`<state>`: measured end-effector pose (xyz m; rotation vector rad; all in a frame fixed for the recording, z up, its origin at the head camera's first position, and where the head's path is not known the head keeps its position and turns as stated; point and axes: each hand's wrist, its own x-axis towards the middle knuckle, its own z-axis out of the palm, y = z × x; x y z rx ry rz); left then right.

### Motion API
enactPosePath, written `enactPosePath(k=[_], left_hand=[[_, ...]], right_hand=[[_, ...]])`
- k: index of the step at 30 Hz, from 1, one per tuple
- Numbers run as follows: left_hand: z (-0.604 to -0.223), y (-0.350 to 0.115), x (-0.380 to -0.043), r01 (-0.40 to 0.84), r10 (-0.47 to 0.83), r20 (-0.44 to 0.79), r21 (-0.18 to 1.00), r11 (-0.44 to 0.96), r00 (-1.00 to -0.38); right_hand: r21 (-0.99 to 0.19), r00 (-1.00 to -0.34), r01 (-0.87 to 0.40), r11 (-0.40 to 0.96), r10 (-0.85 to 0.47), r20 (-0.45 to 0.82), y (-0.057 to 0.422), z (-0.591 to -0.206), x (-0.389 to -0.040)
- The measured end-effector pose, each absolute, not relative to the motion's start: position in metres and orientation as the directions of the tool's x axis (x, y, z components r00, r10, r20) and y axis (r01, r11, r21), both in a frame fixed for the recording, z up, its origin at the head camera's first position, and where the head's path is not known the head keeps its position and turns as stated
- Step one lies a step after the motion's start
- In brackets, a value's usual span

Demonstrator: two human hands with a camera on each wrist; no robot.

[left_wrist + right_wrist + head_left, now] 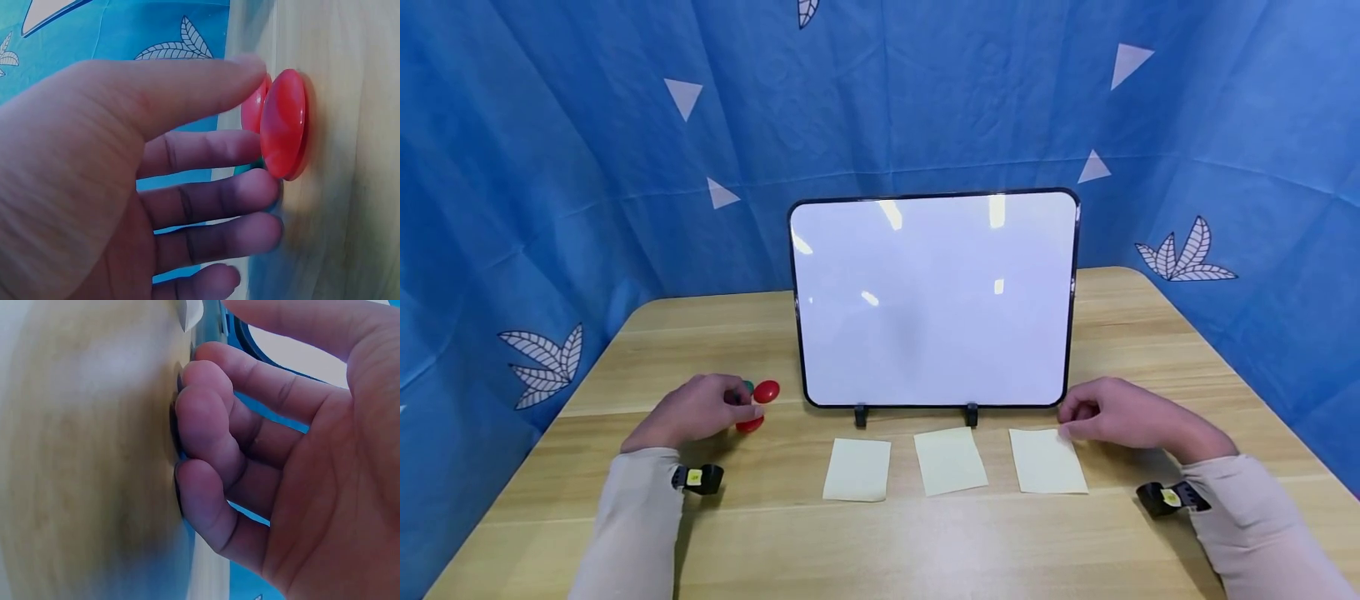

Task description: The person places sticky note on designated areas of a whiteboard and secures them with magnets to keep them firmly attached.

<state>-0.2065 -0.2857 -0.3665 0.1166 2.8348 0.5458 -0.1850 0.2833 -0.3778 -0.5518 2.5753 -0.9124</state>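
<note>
My left hand (700, 410) is at the left of the table, its thumb and index fingertips right by a round, domed red disc (284, 125) lying on the wood. Whether they touch it is hard to tell. Just beyond sits a second red disc (767, 392), with a green disc (748, 387) partly hidden behind the fingers. On the other side, my right hand (1120, 412) rests near the table with loosely bent fingers. Its thumb is close to the upper right corner of the right pale-yellow sticky note (1047, 462). Nothing shows in its grasp.
A black-framed whiteboard (932, 300) stands upright at the back on two small black feet (861, 416). Before it lie the left sticky note (857, 471) and the middle sticky note (951, 461). A blue curtain (925, 92) hangs behind the wooden table (880, 550).
</note>
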Motion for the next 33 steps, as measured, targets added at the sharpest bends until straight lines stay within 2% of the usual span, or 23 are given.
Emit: enactPosePath(k=[11,33], left_hand=[[-0.3653,-0.2838,-0.2021,0.013,0.113,-0.249,0.372,0.928,-0.962],[-0.3618,-0.2874,-0.2004,-0.022,0.133,-0.318,0.44,0.898,-0.939]], right_hand=[[-0.67,-0.848,-0.238,0.703,-0.487,-0.209,0.2834,-0.3794,-0.1853],[-0.678,-0.853,-0.234,0.697,-0.482,-0.201,0.2863,-0.3846,-0.1864]])
